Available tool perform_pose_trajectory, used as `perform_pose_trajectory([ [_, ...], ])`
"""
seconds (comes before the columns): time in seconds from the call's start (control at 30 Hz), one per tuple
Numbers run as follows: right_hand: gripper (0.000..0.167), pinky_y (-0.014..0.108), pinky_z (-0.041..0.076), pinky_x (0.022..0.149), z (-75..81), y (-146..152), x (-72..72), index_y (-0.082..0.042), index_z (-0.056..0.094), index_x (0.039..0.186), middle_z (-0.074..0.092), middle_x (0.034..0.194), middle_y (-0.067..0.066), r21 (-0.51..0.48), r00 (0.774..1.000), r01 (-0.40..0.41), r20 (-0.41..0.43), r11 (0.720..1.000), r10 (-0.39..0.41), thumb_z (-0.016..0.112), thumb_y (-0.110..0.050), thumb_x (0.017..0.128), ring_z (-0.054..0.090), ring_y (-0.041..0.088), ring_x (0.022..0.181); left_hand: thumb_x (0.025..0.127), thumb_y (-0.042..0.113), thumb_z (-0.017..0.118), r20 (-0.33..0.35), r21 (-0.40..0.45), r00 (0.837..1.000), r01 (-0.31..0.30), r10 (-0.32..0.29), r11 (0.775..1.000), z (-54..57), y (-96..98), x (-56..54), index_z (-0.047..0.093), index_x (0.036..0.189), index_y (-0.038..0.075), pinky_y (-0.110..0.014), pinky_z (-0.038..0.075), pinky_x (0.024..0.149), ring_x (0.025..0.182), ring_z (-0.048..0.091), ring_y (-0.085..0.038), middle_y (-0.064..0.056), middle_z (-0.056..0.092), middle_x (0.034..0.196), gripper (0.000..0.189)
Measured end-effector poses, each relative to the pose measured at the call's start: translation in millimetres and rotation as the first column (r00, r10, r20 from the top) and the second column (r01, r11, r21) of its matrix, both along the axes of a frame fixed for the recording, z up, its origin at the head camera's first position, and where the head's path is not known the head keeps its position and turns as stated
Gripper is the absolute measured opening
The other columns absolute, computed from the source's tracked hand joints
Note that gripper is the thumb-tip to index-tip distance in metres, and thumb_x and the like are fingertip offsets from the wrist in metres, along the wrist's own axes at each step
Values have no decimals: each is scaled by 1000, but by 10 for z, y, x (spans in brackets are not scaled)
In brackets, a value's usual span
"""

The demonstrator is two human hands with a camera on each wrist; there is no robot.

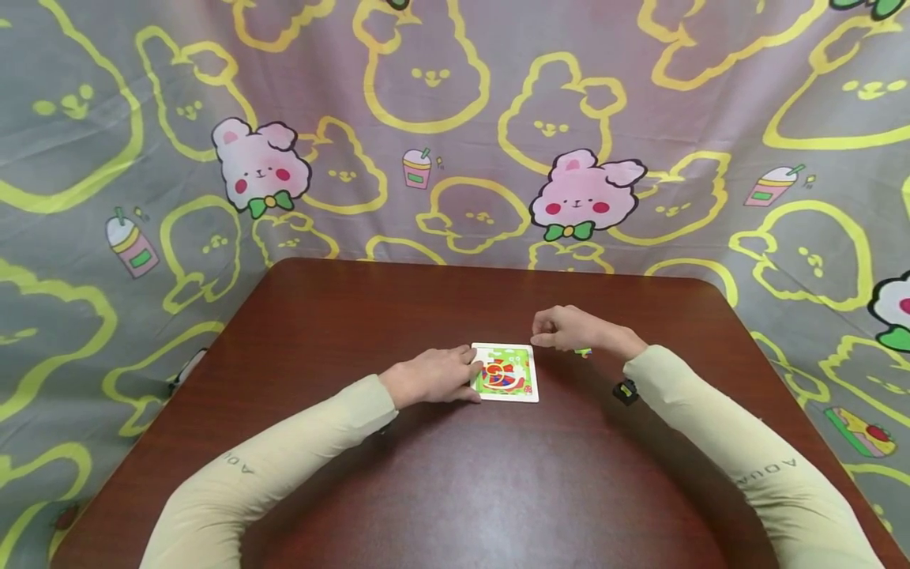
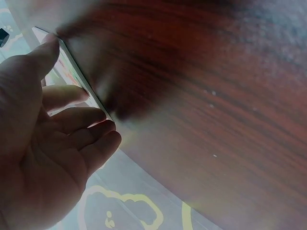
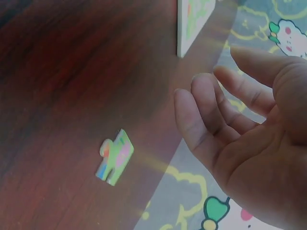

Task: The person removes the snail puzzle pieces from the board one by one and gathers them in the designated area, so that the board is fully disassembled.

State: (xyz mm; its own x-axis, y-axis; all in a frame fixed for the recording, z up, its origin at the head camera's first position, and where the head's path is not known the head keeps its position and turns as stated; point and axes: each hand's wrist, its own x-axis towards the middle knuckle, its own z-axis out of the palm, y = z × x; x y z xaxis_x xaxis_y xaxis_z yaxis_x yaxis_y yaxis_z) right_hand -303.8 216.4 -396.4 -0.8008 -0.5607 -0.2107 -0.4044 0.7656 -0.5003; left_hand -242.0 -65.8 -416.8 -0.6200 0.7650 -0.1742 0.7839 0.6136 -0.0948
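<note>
A small jigsaw puzzle board (image 1: 508, 378) with a white border and a red, blue and green picture lies on the table. A pale patch shows at the picture's upper left. My left hand (image 1: 437, 375) rests along the board's left edge, its fingers and thumb spread and gently bent over the border. Just past the board's right edge hovers my right hand (image 1: 569, 328), fingers loosely curled and nothing between them. On the table beneath this wrist lies a loose puzzle piece (image 3: 115, 157), green with pink, blue and orange marks; the right arm partly hides it in the head view.
The dark brown wooden table (image 1: 355, 308) has rounded far corners. A patterned curtain (image 1: 469, 190) with bunny drawings hangs behind and at both sides. A small black device (image 1: 626, 392) sits at the right wrist.
</note>
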Motion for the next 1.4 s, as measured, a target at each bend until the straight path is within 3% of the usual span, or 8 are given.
perform_pose_trajectory([
  [0.33,9,24,37,56,-68,-189,49,-14,67,95,56,71,-4,11,990,-96,-102,995,97,68,-22,92,47,8,59,95,57,53,-34,-10,999,18,-18,1000,-15,11,-4,55,137,12,-42,50,101,137,47,-29,-16,51,145,61],
  [0.97,24,22,38,60,-168,-457,38,-10,71,112,60,78,-4,78,983,-150,-97,986,157,67,-22,92,48,6,63,95,57,52,-15,-21,1000,6,-7,1000,8,25,-16,55,136,13,-43,50,100,136,48,-28,-16,51,145,60],
  [1.4,44,22,40,59,-112,-498,161,-2,66,125,66,83,2,134,977,-194,-59,972,203,73,-26,88,48,8,64,94,58,55,-9,-37,1000,-21,20,999,22,49,11,56,137,13,-42,53,96,137,48,-28,-17,50,146,62],
])
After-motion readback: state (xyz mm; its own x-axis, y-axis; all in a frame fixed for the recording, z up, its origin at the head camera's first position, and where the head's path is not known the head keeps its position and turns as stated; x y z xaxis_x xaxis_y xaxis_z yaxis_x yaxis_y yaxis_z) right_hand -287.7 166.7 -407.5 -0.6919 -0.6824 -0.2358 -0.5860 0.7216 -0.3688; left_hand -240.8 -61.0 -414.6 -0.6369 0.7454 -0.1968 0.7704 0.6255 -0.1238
